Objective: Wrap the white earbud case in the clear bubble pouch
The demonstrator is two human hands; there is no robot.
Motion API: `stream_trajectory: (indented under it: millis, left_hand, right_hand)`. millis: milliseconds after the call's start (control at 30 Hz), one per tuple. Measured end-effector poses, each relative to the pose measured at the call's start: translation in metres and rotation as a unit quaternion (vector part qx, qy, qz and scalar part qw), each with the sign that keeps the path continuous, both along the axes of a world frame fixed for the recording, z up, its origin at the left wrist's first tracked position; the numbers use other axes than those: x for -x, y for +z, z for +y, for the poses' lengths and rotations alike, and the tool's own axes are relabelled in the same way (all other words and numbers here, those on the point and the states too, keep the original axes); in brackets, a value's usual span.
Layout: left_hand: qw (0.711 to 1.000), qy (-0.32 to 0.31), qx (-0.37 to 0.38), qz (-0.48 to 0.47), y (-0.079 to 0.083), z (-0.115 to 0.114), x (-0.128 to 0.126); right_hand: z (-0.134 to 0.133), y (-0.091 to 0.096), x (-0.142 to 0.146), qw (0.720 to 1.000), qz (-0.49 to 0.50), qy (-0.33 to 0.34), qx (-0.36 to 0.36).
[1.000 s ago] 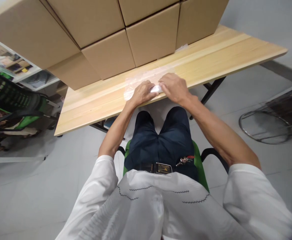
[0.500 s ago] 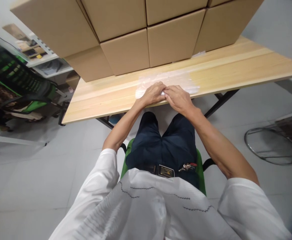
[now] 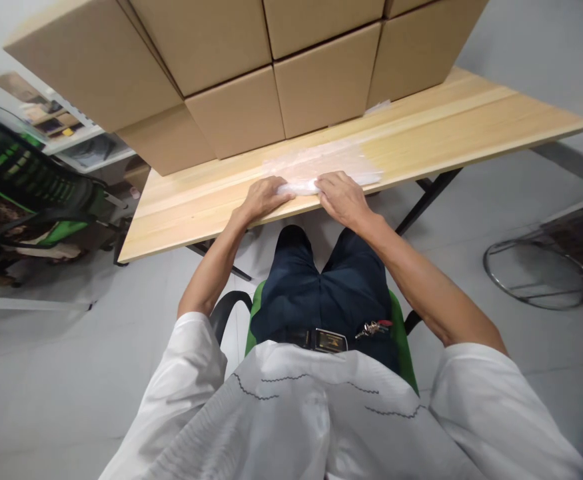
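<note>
A pale wooden table [image 3: 451, 127] with a smooth, lightly satin top and visible lengthwise grain. On it lies a thin, clear plastic bag [image 3: 321, 163], glossy and crinkled, with a small white, smooth piece [image 3: 301, 187] at its near edge. Behind it stand matt brown cardboard boxes [image 3: 236, 113] with plain, unprinted faces. The table legs [image 3: 424, 200] are black metal. On the grey, smooth floor sits a shiny metal ring frame [image 3: 536, 273]. The chair seat [image 3: 402, 333] is green, matt cloth.

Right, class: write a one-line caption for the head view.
Both hands, left hand and right hand, press clear plastic film on the wooden table.
</note>
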State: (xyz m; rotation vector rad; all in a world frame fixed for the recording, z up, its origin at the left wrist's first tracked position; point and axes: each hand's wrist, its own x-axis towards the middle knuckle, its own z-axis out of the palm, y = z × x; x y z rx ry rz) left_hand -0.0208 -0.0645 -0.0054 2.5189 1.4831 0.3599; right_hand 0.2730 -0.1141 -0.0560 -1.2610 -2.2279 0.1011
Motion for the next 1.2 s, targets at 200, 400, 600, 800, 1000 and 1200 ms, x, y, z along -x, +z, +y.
stream_trajectory:
  millis: [200,400,600,800,1000,1200]
  left_hand:
    - [0.988,0.058,0.078,-0.124,0.013,-0.012,0.04]
    - [0.992,0.071,0.032,-0.098,0.026,-0.018,0.046]
    - [0.996,-0.003,-0.091,-0.01,0.018,-0.018,-0.003]
    - [0.995,-0.064,-0.06,0.047,-0.002,-0.018,-0.065]
    - [0.996,-0.042,-0.075,0.024,-0.018,-0.01,-0.073]
    - [0.995,-0.046,-0.083,0.014,-0.025,-0.003,-0.073]
  right_hand:
    - [0.004,-0.002,-0.002,1.0,0.008,0.013,0.0]
    - [0.006,-0.001,-0.007,1.0,0.005,0.028,0.008]
    - [0.006,-0.003,-0.008,0.999,0.014,0.032,0.006]
    - [0.008,-0.001,-0.008,0.999,0.026,0.037,0.015]
    - [0.017,-0.002,-0.007,0.999,0.027,0.032,0.008]
    - [0.028,-0.006,-0.006,0.999,0.028,0.028,-0.01]
